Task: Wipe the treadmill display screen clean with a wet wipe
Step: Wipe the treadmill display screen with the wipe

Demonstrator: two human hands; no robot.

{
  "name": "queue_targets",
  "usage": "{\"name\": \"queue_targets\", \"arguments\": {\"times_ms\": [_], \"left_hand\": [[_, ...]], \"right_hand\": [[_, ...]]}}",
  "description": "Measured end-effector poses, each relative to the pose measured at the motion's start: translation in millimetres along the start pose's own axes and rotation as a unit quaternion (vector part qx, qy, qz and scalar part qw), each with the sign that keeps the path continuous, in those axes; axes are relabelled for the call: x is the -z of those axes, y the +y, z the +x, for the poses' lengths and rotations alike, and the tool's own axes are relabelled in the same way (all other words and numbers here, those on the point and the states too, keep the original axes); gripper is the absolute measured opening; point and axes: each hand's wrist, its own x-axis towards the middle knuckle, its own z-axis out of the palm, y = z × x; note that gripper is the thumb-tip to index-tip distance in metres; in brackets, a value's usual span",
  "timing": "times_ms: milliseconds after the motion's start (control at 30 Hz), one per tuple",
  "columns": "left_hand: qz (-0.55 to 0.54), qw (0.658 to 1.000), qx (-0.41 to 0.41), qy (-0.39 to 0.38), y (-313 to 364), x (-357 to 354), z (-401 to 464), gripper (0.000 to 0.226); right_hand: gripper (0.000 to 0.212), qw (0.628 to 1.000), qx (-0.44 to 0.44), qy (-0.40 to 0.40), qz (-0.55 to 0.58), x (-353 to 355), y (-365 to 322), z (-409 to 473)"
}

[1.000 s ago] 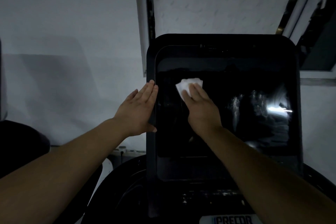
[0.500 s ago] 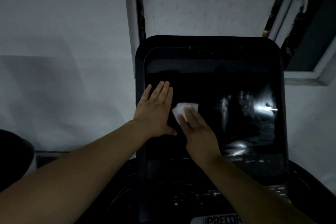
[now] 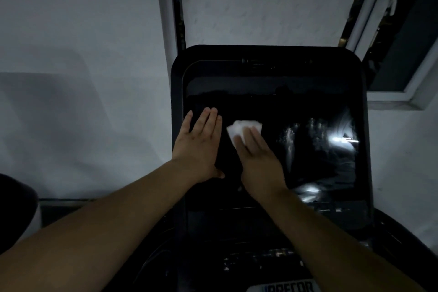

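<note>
The black treadmill display screen (image 3: 315,111) fills the middle of the head view, dark with bright streaky reflections on its right half. A white wet wipe (image 3: 239,127) lies flat on the glass left of centre, pinned under the fingers of my right hand (image 3: 257,159). My left hand (image 3: 198,147) rests flat on the screen's left part, fingers straight and nearly together, just left of the wipe, holding nothing.
The console's thick black frame (image 3: 176,92) surrounds the screen, with a button panel (image 3: 258,261) and a brand label (image 3: 289,287) below. A pale wall (image 3: 83,54) lies behind, a window frame (image 3: 407,97) at the upper right, a dark object (image 3: 14,211) at the far left.
My left hand moved from the console's left edge onto the screen. My right hand slid the wipe down the left part of the glass, then slightly right. The view shifted.
</note>
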Motion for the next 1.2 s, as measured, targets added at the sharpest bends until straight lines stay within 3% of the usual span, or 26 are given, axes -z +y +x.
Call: {"name": "queue_targets", "arguments": {"times_ms": [267,533,767,1000,1200], "left_hand": [[0.009,1.000,0.007,-0.009,0.8,0.1,1.6,0.144],[-0.005,1.000,0.005,-0.009,1.6,1.7,0.0,0.144],[-0.004,1.000,0.003,-0.006,2.3,2.3,-0.1,0.145],[-0.006,1.000,0.008,-0.011,2.3,1.2,1.1,0.146],[-0.001,1.000,0.008,-0.005,2.5,-1.0,1.6,0.143]], "right_hand": [[0.062,1.000,-0.022,-0.009,-0.011,22.3,22.0,57.3],[0.067,0.998,0.023,-0.056,-0.031,-12.1,2.1,-57.2],[0.060,0.995,-0.012,-0.094,0.017,-23.2,-14.4,-114.9],[0.070,0.996,-0.022,-0.070,-0.040,-1.7,11.0,-31.0],[0.066,0.997,-0.045,-0.043,-0.040,36.2,39.1,58.7]]}}
